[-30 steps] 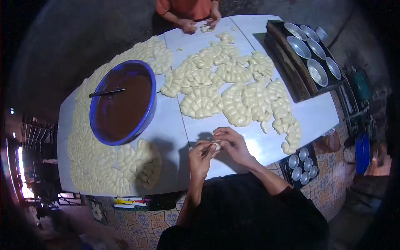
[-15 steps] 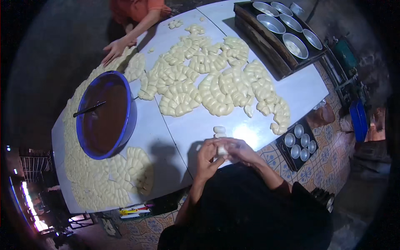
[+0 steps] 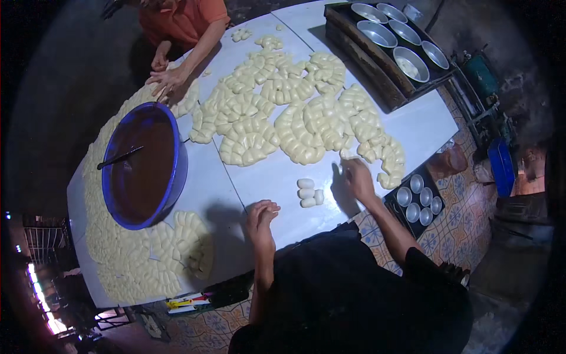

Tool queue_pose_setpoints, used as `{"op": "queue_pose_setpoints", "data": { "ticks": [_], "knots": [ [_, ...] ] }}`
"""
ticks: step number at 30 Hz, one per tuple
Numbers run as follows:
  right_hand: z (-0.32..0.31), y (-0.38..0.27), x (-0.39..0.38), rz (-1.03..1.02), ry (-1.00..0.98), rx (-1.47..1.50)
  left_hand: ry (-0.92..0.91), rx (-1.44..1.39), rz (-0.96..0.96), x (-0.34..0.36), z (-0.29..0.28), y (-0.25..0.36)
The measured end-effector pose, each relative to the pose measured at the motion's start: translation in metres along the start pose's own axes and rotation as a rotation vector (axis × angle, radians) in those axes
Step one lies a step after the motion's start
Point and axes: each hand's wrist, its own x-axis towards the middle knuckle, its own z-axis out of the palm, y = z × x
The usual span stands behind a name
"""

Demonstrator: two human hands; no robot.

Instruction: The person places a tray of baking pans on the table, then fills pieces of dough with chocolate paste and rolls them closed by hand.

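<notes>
Four small white dough rolls (image 3: 306, 193) lie close together on the pale worktop (image 3: 268, 183), near the centre of the frame: three in a column, one against its right side. Left of them, the person's left hand (image 3: 261, 223) is at the worktop, its fingers loosely bent, half open, with nothing seen in them. To the right, the right hand (image 3: 358, 180) reaches up to the lower edge of the scored dough patches (image 3: 250, 141), fingers bent downward; whether they grip a piece cannot be told. A blue bowl (image 3: 182, 168) of brown filling, a dark-handled tool (image 3: 119, 157) across its rim, stands at the left amid more dough (image 3: 135, 253). At the upper left, a co-worker in an orange shirt (image 3: 186, 26) has a hand (image 3: 171, 81) over dough. Oval tins (image 3: 377, 34) sit in a black tray (image 3: 386, 62) at the upper right; smaller tins (image 3: 404, 196) show at the lower right.
</notes>
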Motion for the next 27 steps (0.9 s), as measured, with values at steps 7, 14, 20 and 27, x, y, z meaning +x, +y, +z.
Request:
{"op": "queue_pose_setpoints", "data": {
  "ticks": [7,14,20,27],
  "knots": [
    [0.015,0.018,0.039,0.304,-0.400,0.336,-0.101,0.091,0.073,0.001,0.015,0.000],
    [0.012,-0.150,0.004,0.145,-0.345,0.939,-0.044,0.132,0.350,-0.006,0.044,0.032],
    [0.030,-0.156,0.022,-0.070,-0.348,0.830,0.090,0.179,0.124,-0.007,0.034,0.033],
    [0.028,-0.180,0.018,0.008,-0.701,1.167,-0.216,-1.024,-0.282,-0.004,0.022,0.033]
  ]
}}
